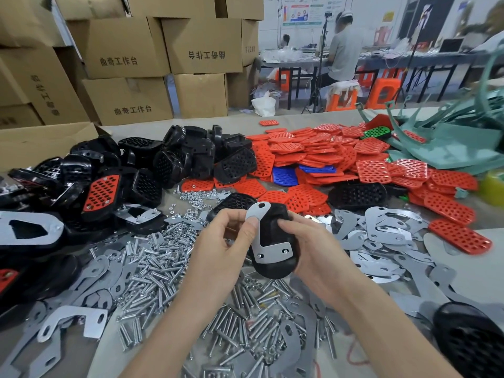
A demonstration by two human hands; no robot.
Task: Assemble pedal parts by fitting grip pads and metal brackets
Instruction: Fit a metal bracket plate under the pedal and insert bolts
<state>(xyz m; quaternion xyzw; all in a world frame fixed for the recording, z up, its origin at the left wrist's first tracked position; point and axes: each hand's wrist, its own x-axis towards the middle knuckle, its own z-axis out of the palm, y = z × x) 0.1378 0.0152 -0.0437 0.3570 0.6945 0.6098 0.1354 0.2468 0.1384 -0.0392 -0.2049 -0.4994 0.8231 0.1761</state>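
Observation:
A black pedal body (275, 264) is held up over the table with its back side towards me. A grey metal bracket (266, 248) lies on that back, two screw ends showing through its lower flange. My left hand (221, 249) pinches the bracket's upper arm, thumb pressed on the metal. My right hand (308, 241) grips the pedal body from the right, fingers curled over its top edge. Red grip pads (321, 156) lie heaped behind.
Loose screws (163, 257) and nuts cover the table under my hands. Spare brackets (381, 230) lie right, more at lower left (73, 323). Black pedal bodies (169, 159) pile up at left, one fitted with a red pad (102, 190). Cardboard boxes (122, 50) stand behind.

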